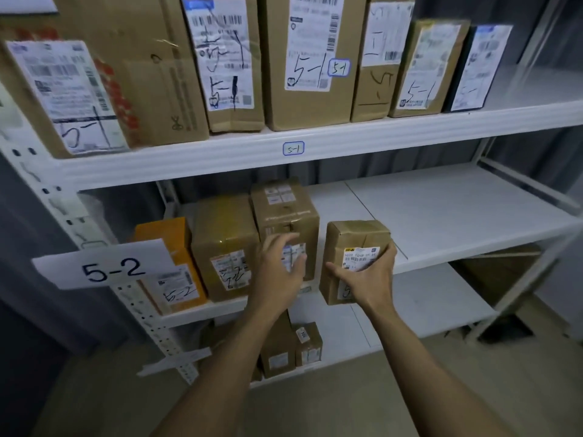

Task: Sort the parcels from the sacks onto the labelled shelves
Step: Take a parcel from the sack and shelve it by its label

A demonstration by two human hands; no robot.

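Right hand (366, 275) grips the small brown cardboard parcel w/ a white printed label (356, 241): thumb laid across the label face, fingers curled round the parcel's right side. One-handed hold, nothing steadying the other side. Left hand (279, 266) is spread, fingers loosely curved, holding nothing. It hovers in front of the tall tape-sealed brown box (284, 212) just left of the parcel; can't tell if the fingertips touch it.

Parcel is at the front lip of the white metal middle shelf (441, 216), the level marked by the white paper "5-2" sign (107, 266). Its lower part hangs fwd of the lip, so it's unclear whether any of it rests on the board. A gap separates it from the tall box. Further left stand a glossy tape-wrapped brown box (224, 241) and an orange carton (170, 244), both w/ "5-2" handwritten on labels.

Risks, as I judge them:
- The grip is on one side only, so the parcel may twist or drop off the lip if released before it's pushed fully in.
- The left hand could knock the tall box askew.
- The parcel's handwritten mark is half covered, only a "5" shows, so a misfile is poss.; check before letting go.
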